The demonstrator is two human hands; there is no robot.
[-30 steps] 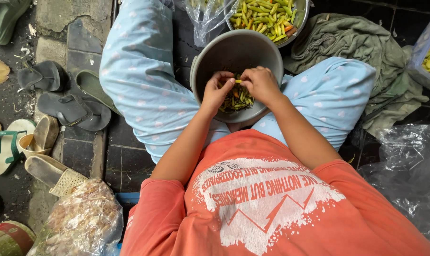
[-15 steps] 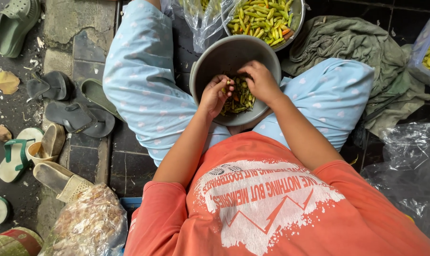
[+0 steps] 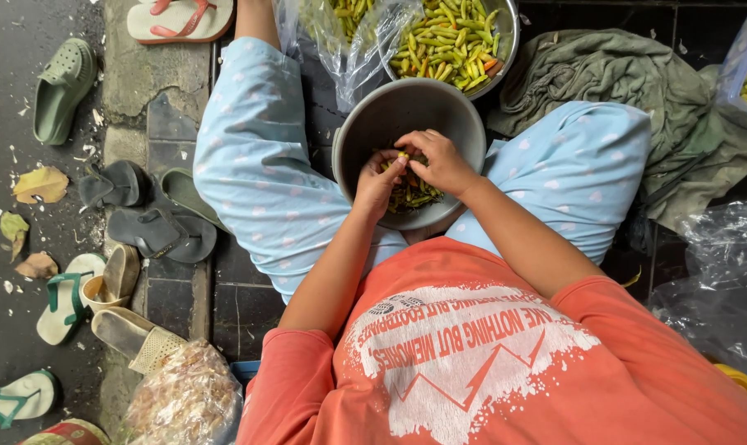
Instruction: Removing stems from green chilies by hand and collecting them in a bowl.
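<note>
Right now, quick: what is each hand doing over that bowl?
Left hand: fingers curled inside the grey bowl, pinching a small chilli.
Right hand: fingers closed on the same chilli from the other side.

near bowl (image 3: 373,124): dull grey metal, matt inside
far bowl (image 3: 505,37): shinier metal rim
chillies (image 3: 414,191): smooth, glossy skins
bags (image 3: 353,58): clear, crinkled glossy plastic
trousers (image 3: 258,165): soft matt cloth
right cloth (image 3: 629,74): rumpled, matt
floor (image 3: 142,78): rough stone
</note>
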